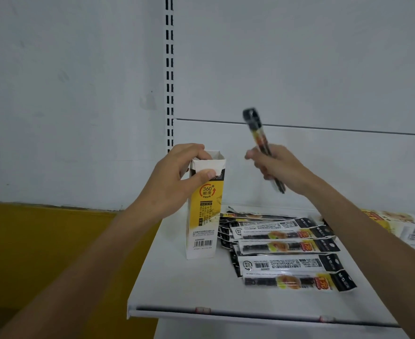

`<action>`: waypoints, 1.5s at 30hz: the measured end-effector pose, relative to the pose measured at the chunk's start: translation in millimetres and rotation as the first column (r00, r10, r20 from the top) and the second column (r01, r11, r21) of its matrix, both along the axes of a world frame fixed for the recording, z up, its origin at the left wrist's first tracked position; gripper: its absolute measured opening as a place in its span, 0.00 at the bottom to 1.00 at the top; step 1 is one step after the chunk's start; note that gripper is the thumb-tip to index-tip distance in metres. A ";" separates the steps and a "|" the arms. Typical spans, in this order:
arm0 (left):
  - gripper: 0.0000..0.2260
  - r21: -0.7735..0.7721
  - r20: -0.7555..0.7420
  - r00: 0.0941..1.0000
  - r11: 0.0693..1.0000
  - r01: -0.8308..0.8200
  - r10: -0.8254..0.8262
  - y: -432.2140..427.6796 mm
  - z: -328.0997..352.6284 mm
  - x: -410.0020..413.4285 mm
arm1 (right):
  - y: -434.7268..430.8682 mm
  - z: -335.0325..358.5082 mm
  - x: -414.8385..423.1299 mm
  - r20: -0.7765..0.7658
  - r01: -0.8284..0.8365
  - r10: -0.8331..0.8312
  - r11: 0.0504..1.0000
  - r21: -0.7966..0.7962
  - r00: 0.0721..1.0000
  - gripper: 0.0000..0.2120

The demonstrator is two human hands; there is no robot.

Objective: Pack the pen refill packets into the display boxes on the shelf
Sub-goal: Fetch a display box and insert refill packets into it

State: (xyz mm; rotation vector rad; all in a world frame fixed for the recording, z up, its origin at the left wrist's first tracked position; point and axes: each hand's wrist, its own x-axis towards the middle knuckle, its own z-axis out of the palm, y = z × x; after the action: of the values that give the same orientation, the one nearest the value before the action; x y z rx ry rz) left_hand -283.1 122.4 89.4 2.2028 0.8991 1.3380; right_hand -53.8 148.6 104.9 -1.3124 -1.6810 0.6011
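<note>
Refill packet [260, 140], who has it? (checker)

Right hand [279, 167], fingers curled round its lower half. The packet sticks up past the knuckles, top end leaning toward the display box [205, 216], blurred. It's right of the box's open top, about level with it, not touching. (annotator)

Left hand? (checker)

Left hand [177, 177] grips the box at its top: thumb flat on the front face, fingers hooked over the far rim. Forearm comes in from lower left, wrist roughly straight. (annotator)

Box pose? (checker)

Upright on the shelf [177, 285], near its left edge, top open, barcode low on the front. Cannot tell what's inside. (annotator)

Rest? (checker)

Loose packets [287, 248] lie flat in an overlapping pile right of the box's base, lengthwise left to right, the nearest ends just beside it. Farther right of the box, past the right forearm, a yellow-and-white carton [397, 223] lies flat. Behind the box, a slotted post [169, 69] runs up the back panel. (annotator)
</note>
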 end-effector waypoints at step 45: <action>0.09 0.024 -0.003 0.999 0.999 -0.042 0.042 1.2 0.3 0.1 | 10.7 -34.0 14.0 0.645 0.093 0.043 0.980 -0.176 0.763 0.10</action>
State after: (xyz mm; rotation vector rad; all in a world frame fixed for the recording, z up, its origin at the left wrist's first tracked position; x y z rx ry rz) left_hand -283.0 123.6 89.6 2.2166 0.9402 1.3705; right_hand -39.8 159.3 71.0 -1.8310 -2.1927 0.3058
